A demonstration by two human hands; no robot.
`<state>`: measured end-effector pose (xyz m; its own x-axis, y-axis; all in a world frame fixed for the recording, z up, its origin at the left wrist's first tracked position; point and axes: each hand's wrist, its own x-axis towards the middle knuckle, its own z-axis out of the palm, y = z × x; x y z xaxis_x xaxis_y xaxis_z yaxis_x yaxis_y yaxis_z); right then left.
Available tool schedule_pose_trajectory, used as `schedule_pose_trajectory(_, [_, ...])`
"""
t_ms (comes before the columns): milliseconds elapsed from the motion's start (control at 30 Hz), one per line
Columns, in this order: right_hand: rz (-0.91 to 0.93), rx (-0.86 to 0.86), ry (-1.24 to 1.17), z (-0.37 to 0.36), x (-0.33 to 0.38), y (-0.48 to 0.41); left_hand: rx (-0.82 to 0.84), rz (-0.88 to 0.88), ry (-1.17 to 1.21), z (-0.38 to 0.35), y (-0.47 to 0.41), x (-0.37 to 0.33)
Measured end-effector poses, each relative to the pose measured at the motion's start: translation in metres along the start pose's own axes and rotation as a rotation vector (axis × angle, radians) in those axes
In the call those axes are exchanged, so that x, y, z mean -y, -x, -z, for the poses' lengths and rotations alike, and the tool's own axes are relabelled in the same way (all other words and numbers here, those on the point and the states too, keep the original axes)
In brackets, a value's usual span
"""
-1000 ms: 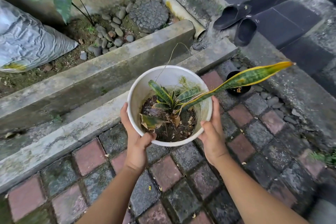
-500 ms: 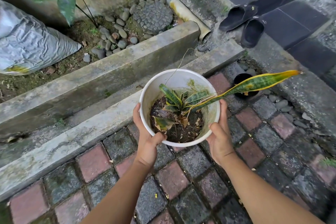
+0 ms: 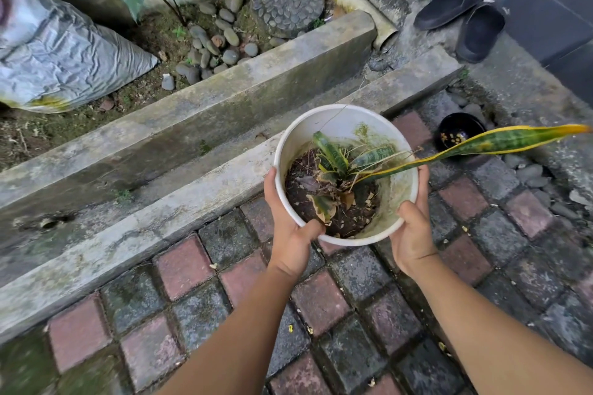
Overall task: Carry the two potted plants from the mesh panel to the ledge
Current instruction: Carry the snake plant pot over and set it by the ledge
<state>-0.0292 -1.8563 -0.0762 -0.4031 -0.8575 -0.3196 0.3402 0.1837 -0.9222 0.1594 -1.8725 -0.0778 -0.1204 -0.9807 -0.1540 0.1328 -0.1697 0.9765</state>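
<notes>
Both hands, left hand [image 3: 293, 245] and right hand [image 3: 412, 236], clasp the white pot [image 3: 394, 199] at opposite rim sides, likely steadying its lopsided long leaf [image 3: 500, 144] above the ledge [image 3: 179, 202].

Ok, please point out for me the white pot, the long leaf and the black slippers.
white pot [image 3: 340, 125], head view, on the bare inner wall at the far side.
long leaf [image 3: 500, 142], head view, on the middle of the blade.
black slippers [image 3: 449, 1], head view, on the top of the left one.
</notes>
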Motion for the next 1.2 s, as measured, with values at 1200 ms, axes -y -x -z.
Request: schedule_pose_trajectory(1200, [-0.165,0.083,0.372,0.018,0.029,-0.009,0.117,0.058,-0.345,0.011,-0.015,-0.024])
